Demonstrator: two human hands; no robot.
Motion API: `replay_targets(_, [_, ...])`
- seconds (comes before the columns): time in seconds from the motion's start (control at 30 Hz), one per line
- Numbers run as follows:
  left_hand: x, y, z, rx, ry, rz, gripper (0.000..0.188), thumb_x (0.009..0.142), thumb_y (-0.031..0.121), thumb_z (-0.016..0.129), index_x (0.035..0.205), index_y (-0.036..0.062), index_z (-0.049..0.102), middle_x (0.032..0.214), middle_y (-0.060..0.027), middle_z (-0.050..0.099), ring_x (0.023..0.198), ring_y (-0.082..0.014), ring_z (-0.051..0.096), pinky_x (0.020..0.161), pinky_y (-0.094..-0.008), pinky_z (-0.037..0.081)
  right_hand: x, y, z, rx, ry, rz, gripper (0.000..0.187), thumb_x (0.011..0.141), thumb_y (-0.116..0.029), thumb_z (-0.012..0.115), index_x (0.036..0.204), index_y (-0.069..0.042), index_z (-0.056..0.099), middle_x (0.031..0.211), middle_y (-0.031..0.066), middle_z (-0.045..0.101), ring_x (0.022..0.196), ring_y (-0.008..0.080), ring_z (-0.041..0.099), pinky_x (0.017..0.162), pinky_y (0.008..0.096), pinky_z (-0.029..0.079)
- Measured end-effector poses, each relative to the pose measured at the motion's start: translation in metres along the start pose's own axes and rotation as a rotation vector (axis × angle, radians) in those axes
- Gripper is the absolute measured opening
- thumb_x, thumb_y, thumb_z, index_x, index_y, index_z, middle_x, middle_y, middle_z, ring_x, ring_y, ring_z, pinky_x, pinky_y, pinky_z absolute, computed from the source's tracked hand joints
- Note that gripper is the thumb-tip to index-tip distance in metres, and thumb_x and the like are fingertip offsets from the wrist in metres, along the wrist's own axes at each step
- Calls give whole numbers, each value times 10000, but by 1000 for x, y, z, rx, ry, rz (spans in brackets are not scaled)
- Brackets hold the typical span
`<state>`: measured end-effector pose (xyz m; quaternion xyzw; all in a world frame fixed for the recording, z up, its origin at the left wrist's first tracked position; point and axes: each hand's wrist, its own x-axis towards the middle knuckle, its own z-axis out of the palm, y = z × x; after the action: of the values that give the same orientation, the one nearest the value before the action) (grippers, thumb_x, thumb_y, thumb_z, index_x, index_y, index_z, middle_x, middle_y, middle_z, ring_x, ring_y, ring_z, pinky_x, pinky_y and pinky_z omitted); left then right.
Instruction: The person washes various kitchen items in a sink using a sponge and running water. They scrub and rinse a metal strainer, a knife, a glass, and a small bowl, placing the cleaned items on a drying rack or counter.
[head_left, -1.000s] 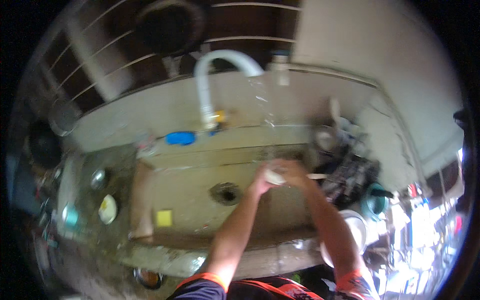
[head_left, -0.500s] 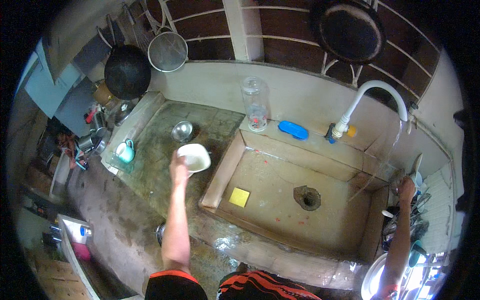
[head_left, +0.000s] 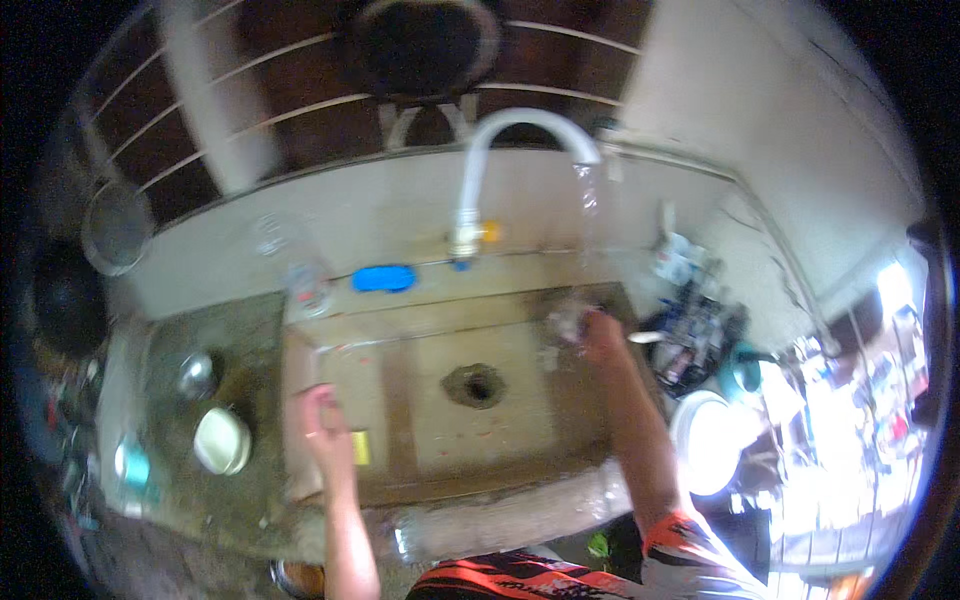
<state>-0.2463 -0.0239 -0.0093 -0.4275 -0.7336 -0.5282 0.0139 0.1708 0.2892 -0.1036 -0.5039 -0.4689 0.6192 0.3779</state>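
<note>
My right hand (head_left: 603,332) is at the sink's right side, below the running tap. Its fingers close round something shiny or see-through, too blurred in the falling water to name. My left hand (head_left: 325,420) hovers over the sink's left edge. It seems empty, with thumb and fingers apart, though motion smears it. Left of it, a pale cream bowl (head_left: 222,441) rests on the counter, touched by neither hand. A yellow square (head_left: 361,447) lies in the sink (head_left: 520,425), beside my left wrist.
A white curved tap (head_left: 520,118) pours at the back. On the ledge are a blue dish (head_left: 384,278) and a clear jar (head_left: 307,288). A small metal bowl (head_left: 198,375) and a turquoise mug (head_left: 132,463) occupy the left counter. Utensils (head_left: 690,335) crowd the right.
My left hand has let go of the cream bowl, now on the counter, and moved right to the sink. My right hand has come from near the utensils into the water stream. The view has swung right.
</note>
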Motion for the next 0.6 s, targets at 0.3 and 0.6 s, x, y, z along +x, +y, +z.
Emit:
replay_targets(0.3, [-42,123,361,-795,-733,-1073,550,962,522,499,1309,100,556,1354,-163,516,1176,-287,550,922,-456,503,-38,-7,28,290,-123,108,229,995,-228,522,995,-25,627,940,56,641,939,192,591,808,381,489])
replay_targets(0.6, [-63,127,399,-1013,-680,-375,321,978,275,538,1120,23,676,1138,-76,650,1071,-180,578,978,-333,423,-28,-23,15,156,-35,136,371,952,-277,622,1221,-22,609,1007,84,670,962,180,603,850,357,486])
